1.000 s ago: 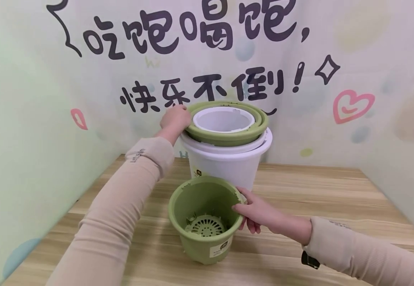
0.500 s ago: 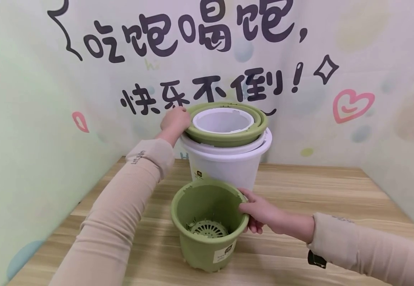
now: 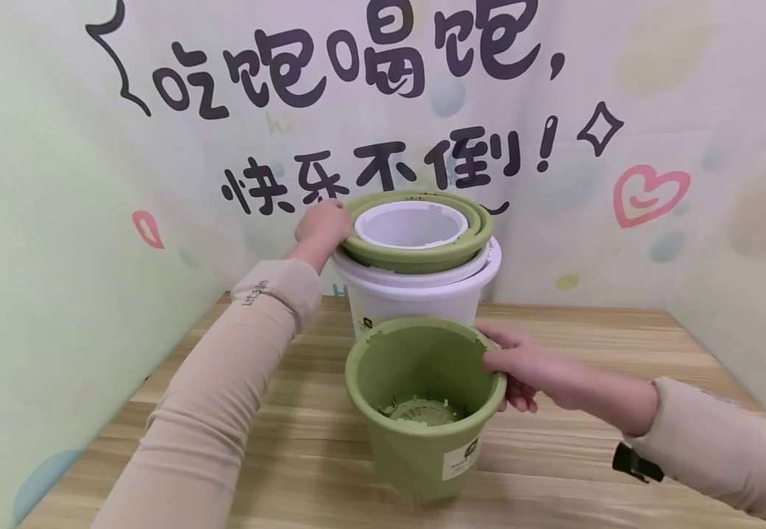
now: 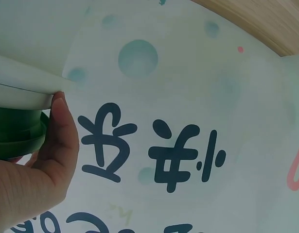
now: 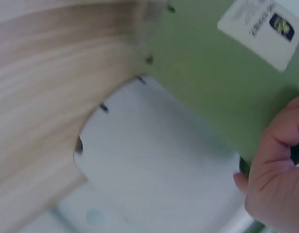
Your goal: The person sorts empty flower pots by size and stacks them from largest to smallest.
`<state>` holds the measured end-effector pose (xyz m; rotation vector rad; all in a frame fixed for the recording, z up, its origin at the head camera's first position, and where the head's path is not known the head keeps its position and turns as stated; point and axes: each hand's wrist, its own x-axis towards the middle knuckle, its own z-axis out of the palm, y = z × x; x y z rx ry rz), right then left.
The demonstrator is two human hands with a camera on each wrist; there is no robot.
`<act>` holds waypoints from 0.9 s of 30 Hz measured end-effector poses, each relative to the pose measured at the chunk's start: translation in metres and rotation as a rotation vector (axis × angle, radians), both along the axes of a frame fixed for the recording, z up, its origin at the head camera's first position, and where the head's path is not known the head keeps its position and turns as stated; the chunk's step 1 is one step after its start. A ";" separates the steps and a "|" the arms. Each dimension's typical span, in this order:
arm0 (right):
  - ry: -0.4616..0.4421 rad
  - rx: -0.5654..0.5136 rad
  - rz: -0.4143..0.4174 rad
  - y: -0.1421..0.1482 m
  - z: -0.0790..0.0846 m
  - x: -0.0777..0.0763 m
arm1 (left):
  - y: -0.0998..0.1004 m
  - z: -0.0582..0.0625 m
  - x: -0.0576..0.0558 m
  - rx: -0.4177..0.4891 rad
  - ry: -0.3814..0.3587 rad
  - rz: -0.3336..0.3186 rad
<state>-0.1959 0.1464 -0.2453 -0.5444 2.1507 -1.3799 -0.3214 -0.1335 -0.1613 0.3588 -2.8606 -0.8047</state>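
My left hand (image 3: 323,224) grips the left edge of a stack of nested flowerpots, its fingers at a green rim (image 3: 416,257). In the left wrist view, a fingertip reaches a white rim (image 4: 23,97). A small white pot (image 3: 409,228) sits innermost in the stack, and large white pots (image 3: 416,303) form its outside. In front of the stack is a separate green flowerpot (image 3: 416,455), mouth tilted towards me, with a white label (image 3: 462,459). My right hand (image 3: 537,371) pinches its right rim, thumb inside. Whether its base touches the table is unclear.
A wood-grain table (image 3: 587,345) lies under the pots. Behind it hangs a white cloth (image 3: 554,213) with large dark lettering and drawn hearts. A pale green wall (image 3: 59,257) stands on the left, and another pale wall (image 3: 739,308) closes the right side.
My right hand has moved the separate green pot to the right, and less of its slotted bottom shows now. The left hand and the stack have stayed put.
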 end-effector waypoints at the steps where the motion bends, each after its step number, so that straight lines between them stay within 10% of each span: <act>1: 0.003 0.006 0.006 0.003 0.004 0.000 | 0.000 0.000 0.000 -0.002 -0.001 -0.002; 27: 0.101 0.054 0.053 0.034 0.141 -0.010 | 0.001 -0.001 0.006 -0.012 0.042 -0.014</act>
